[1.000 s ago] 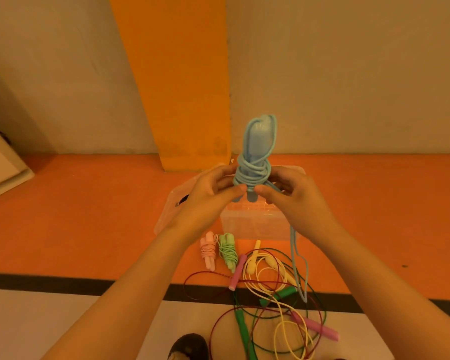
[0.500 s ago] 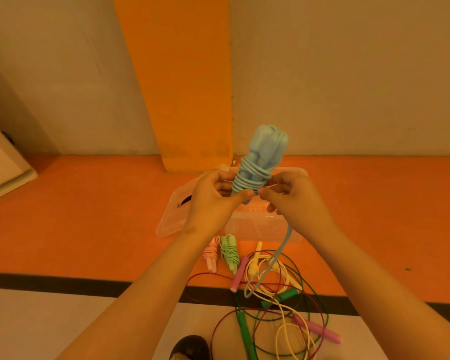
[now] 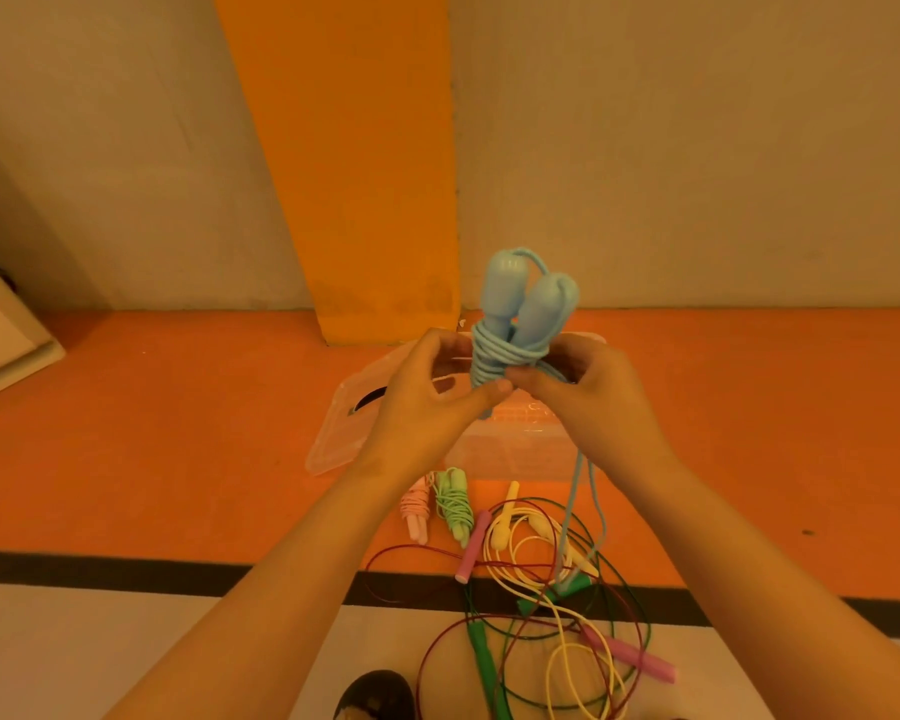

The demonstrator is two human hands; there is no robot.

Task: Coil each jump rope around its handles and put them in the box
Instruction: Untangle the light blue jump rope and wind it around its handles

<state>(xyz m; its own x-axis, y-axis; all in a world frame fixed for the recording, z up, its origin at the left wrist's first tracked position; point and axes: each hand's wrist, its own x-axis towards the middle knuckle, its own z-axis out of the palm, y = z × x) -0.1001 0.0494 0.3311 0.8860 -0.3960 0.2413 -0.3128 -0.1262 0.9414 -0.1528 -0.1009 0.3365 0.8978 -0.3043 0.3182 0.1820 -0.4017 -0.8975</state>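
Above the clear box (image 3: 515, 449), both hands pinch the blue jump rope (image 3: 510, 324). Left hand (image 3: 427, 402) and right hand (image 3: 588, 392): each grip curled tight on the coil, loose tail dangling below the right

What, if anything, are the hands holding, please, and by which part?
Both hold the blue jump rope: the left hand grips the paired handles at their lower part, by the coil; the right hand pinches the cord there, its loose length hanging down.
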